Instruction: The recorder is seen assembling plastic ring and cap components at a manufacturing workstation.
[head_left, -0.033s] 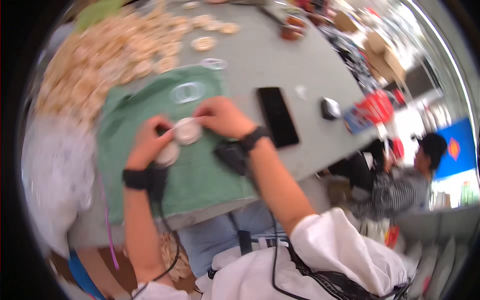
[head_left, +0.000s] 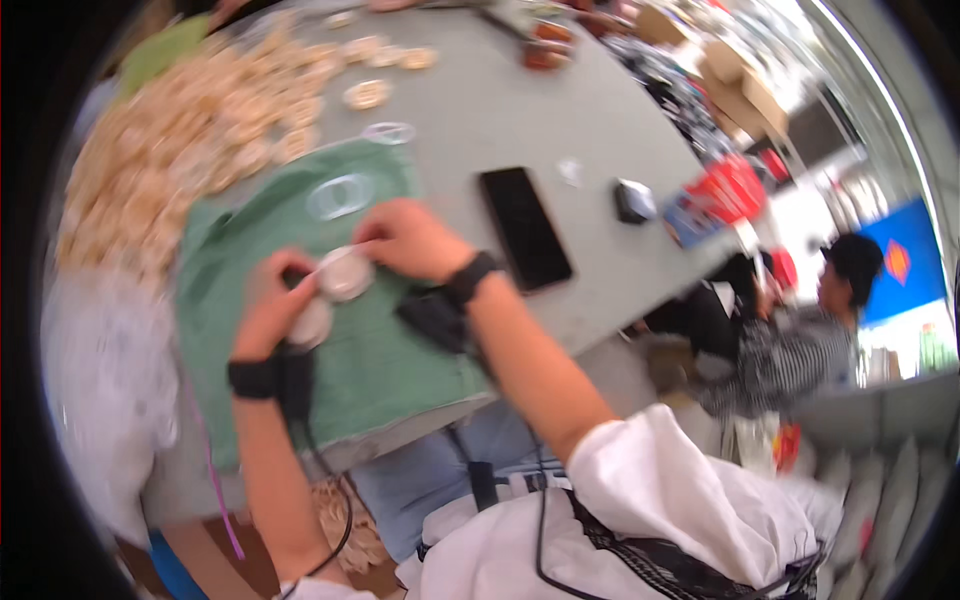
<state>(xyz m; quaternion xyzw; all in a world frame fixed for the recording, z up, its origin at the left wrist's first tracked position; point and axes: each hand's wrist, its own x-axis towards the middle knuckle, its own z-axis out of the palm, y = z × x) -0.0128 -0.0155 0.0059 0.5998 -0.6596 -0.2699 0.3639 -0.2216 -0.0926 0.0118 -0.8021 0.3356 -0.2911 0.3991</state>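
Over a green cloth (head_left: 390, 380), a pale cream round disc (head_left: 345, 275) is held between my two hands. My left hand (head_left: 268, 305) pinches its left edge, and my right hand (head_left: 415, 240) pinches the upper right edge. Beside the left fingers is a second pale disc (head_left: 312, 324); blur hides whether that hand touches it. Farther up the cloth lie overlapping clear white rings (head_left: 340, 197). Another clear ring (head_left: 388, 133) rests at the cloth's far edge. Both wrists wear black bands with dark devices attached.
A large heap of cream round pieces (head_left: 190, 150) covers the far left, above a clear plastic bag (head_left: 105, 380). Right of my right hand lies a black phone (head_left: 525, 228), then a small dark box (head_left: 634, 201) and a red and blue package (head_left: 715, 205). A person (head_left: 790, 340) sits beyond the table.
The whole view has shifted, so the table and hands sit farther left in the picture. Both hands keep the same pinch on the disc.
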